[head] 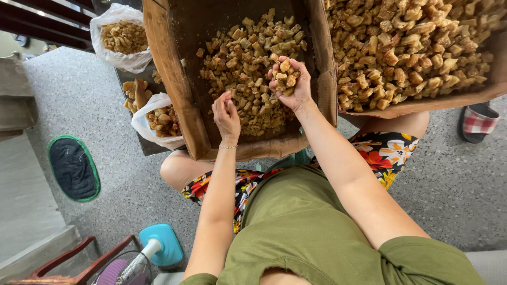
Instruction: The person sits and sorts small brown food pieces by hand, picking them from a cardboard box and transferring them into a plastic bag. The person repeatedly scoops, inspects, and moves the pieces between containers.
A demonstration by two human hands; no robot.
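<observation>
Hands of a seated person work over a cardboard box [174, 79] that rests tilted against the knees. Golden-brown fried chunks [248, 58] lie loose across the box's floor, heaped thickest in the middle and toward the far end, directly beneath and around both hands.

The right hand [289, 84] is palm up, its fingers [296, 64] curled into a loose cup that cradles a small pile of the chunks; the fingers are half closed around the pile, not clenched. The left hand [226, 113] hovers just beside it, lower in the box and nearer the body, with fingertips drawn together in a pinch. Whether a chunk sits in that pinch cannot be told. A thin bracelet [228, 146] circles the left wrist.

A second cardboard box [422, 103], to the right, is filled with the same chunks. To the left, two white plastic bags [120, 37] hold more of them, one farther away and one close against the first box.

The person wears an olive green top [296, 227] and flowered shorts [385, 153]. On the speckled grey floor [454, 184] lie a dark oval mat with a green edge [73, 168], a checked slipper [478, 121] and a blue-based fan [153, 250].
</observation>
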